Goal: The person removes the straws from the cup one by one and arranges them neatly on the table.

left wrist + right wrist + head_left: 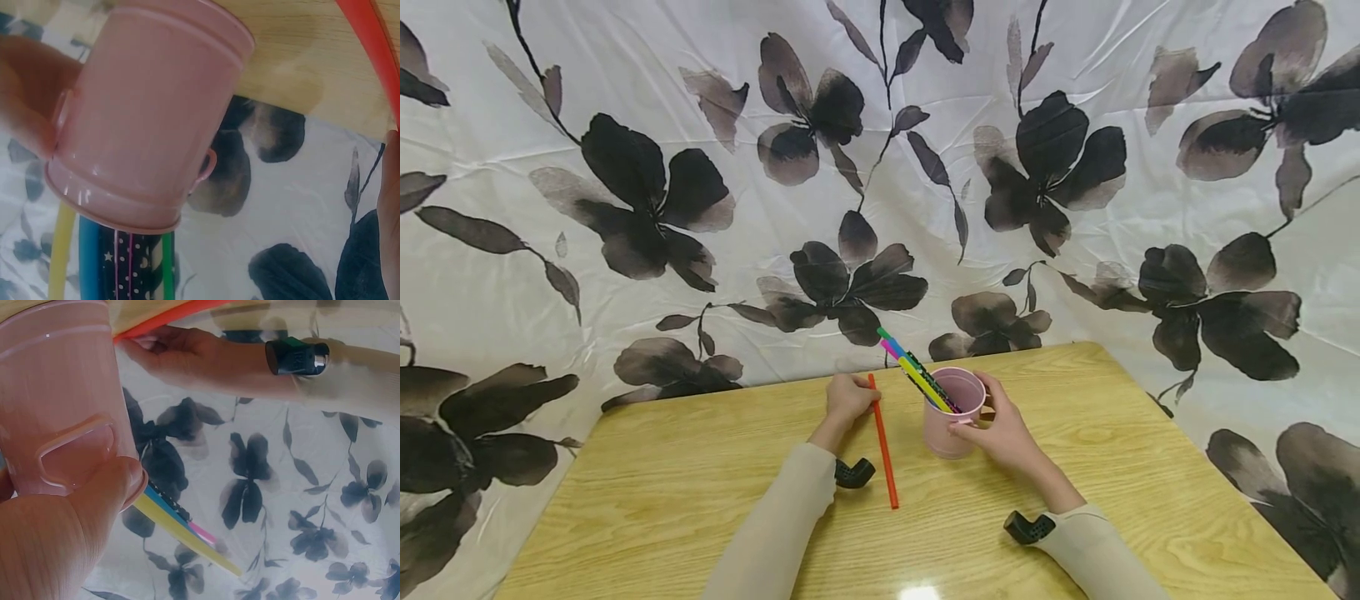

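Observation:
On the wooden table, my left hand [848, 400] pinches a red straw [886, 458] near its far end. The straw slants toward the front of the table. To its right is a pink cup [946, 437] with small handles, tilted in both wrist views. My right hand [1009, 432] grips this cup from the right, its thumb [103, 500] at the rim beside a handle. Several straws [919, 375], yellow, blue, green, pink and black-patterned, lean out of the cup toward the left. Their lower ends are hidden inside.
A pale cloth [925, 217] with dark printed flowers hangs right behind the table's far edge. The wooden tabletop [685, 467] stretches to both sides of the hands. A black wrist device [855, 473] is worn on the left arm, and another device [1028, 527] on the right.

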The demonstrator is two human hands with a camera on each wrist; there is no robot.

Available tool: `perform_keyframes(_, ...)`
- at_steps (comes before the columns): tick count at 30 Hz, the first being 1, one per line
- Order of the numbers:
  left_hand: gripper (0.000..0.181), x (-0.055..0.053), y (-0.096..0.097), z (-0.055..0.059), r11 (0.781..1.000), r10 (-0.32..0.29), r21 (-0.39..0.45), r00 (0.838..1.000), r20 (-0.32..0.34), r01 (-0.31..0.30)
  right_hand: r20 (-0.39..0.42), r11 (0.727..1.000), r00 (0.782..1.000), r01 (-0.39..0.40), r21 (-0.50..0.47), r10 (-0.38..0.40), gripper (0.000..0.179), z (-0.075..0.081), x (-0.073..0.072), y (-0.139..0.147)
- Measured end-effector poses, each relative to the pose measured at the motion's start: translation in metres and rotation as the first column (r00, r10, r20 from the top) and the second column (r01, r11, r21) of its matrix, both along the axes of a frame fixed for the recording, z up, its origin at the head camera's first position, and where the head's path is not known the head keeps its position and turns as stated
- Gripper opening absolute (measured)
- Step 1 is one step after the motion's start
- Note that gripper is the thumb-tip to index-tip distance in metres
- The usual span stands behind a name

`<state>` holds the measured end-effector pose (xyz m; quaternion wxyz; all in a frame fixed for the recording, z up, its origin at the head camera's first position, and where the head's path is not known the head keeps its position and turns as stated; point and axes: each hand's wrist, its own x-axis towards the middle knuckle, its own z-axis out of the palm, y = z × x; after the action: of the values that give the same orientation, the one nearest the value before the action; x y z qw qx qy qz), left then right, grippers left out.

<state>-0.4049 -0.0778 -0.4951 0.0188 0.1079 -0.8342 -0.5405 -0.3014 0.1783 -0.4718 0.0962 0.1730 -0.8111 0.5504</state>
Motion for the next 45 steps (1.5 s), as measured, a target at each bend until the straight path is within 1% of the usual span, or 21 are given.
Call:
perform_keyframes(6,0.018,0.001,-0.002,0.000,1.000,0.011,0.017,1.000,0.008,-0.011,0.008,1.000,1.000,0.000,0.004,0.000,0.086,0.000,0.001,-0.001)
perform_keyframes(9,0.018,0.001,-0.003,0.000,1.000,0.010,0.009,1.000,0.002,-0.010,0.007,1.000,1.000,0.000,0.000,0.000,0.086,0.000,0.001,-0.003)
perform_keyframes(15,0.018,0.003,-0.006,-0.002,1.000,0.029,0.004,1.000,0.000,-0.029,0.019,1.000,1.000,-0.005,-0.008,0.005,0.087,0.000,0.002,-0.006)
perform_keyframes(21,0.019,0.005,-0.008,-0.001,1.000,0.015,0.009,1.000,-0.006,-0.015,0.013,1.000,1.000,-0.020,0.006,0.020,0.086,0.000,0.002,-0.006)
perform_keyframes(24,0.018,0.007,-0.010,0.001,0.999,0.000,0.032,1.000,-0.009,0.001,0.000,0.999,1.000,-0.030,0.013,0.030,0.086,0.001,0.002,-0.005)
perform_keyframes(27,0.016,0.010,-0.012,0.003,0.997,-0.019,0.075,0.999,-0.030,0.021,-0.003,0.999,1.000,-0.027,0.022,0.027,0.086,0.000,0.002,-0.005)
perform_keyframes(31,0.015,0.016,-0.013,0.006,0.987,-0.038,0.152,0.997,-0.061,0.047,0.008,1.000,1.000,-0.016,0.019,0.016,0.088,0.001,0.003,-0.005)
perform_keyframes(35,0.015,0.025,-0.013,0.011,0.981,-0.060,0.175,0.993,-0.102,0.078,-0.003,1.000,1.000,-0.022,0.016,0.023,0.088,0.008,0.008,-0.005)
perform_keyframes(38,0.017,0.036,-0.011,0.020,0.970,-0.091,0.208,0.983,-0.159,0.123,-0.005,0.999,0.999,-0.040,-0.007,0.040,0.085,0.018,0.014,-0.006)
perform_keyframes(40,0.019,0.045,-0.008,0.028,0.957,-0.117,0.235,0.970,-0.214,0.168,0.004,0.999,0.999,-0.045,-0.025,0.045,0.083,0.025,0.018,-0.008)
perform_keyframes(43,0.019,0.061,-0.002,0.042,0.945,-0.164,0.226,0.939,-0.303,0.238,0.017,0.999,0.999,-0.044,-0.025,0.045,0.083,0.030,0.023,-0.008)
perform_keyframes(45,0.018,0.072,0.001,0.052,0.940,-0.199,0.194,0.911,-0.362,0.282,0.017,0.999,0.999,-0.041,-0.017,0.041,0.083,0.031,0.023,-0.009)
